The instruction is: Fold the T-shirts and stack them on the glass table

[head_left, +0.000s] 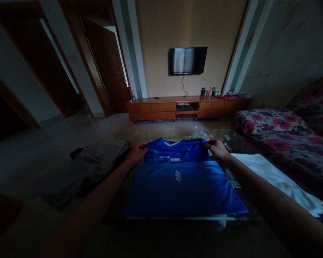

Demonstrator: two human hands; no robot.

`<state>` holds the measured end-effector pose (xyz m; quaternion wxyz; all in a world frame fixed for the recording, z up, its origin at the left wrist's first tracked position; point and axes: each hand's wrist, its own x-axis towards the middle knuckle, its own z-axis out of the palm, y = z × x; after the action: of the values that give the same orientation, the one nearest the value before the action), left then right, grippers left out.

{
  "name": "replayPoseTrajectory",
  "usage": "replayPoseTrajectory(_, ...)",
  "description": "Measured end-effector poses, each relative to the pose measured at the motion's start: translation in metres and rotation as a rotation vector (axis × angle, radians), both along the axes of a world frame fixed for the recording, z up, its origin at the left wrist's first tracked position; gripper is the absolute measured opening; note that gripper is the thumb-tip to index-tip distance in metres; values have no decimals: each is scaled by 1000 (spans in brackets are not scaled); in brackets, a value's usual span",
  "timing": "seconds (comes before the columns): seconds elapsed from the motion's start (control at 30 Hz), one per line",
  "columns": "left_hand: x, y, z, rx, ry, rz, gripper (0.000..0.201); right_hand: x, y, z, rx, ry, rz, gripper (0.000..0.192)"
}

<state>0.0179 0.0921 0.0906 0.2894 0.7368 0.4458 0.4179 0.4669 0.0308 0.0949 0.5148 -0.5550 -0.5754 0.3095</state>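
A blue sports shirt (183, 186) lies flat on a low glass table (231, 138) in front of me, partly folded, with white lettering and a small white logo showing. My left hand (137, 152) pinches the shirt's far left corner near the collar. My right hand (217, 147) grips the far right corner. Both arms reach forward along the shirt's sides.
A grey-brown garment (94, 168) lies heaped to the left of the shirt. A white cloth (274, 177) lies to the right. A floral sofa (285, 132) stands at right. A wooden TV cabinet (185, 107) and wall TV (187, 60) are at the far wall.
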Motion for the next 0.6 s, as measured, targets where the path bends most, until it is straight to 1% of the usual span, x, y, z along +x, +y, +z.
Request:
replayPoseTrajectory(0.07, -18, -29, -2, 36, 46, -16, 22, 8, -32, -5, 13, -19, 42, 35)
replayPoseTrajectory(0.1, -26, -44, -5, 43, 88, -24, 22, 11, -49, -10, 0, -76, 55, 30)
replayPoseTrajectory(0.13, -34, -60, -10, 46, 143, -37, 21, 13, -66, -17, -35, -171, 63, 24)
replayPoseTrajectory(0.2, -45, -90, -21, 45, 301, -70, 19, 14, -98, -32, -150, -464, 65, 17)
replayPoseTrajectory(0.23, -48, -104, -26, 44, 402, -88, 21, 12, -113, -39, -216, -618, 55, 19)
replayPoseTrajectory(0.3, -49, -131, -33, 42, 610, -93, 26, 1, -138, -51, -335, -819, 13, 29)
replayPoseTrajectory(0.37, -46, -153, -38, 77, 745, -81, 32, -16, -156, -56, -433, -980, -23, 44)
replayPoseTrajectory(0.4, -42, -162, -39, 112, 777, -83, 34, -27, -162, -57, -457, -1034, -23, 51)
replayPoseTrajectory(0.43, -38, -169, -39, 151, 790, -91, 37, -37, -167, -57, -461, -1058, -9, 57)
replayPoseTrajectory(0.5, -30, -178, -41, 205, 789, -118, 42, -58, -172, -57, -433, -1021, 45, 64)
replayPoseTrajectory(0.6, -18, -185, -43, 193, 784, -139, 42, -79, -175, -59, -415, -945, 81, 70)
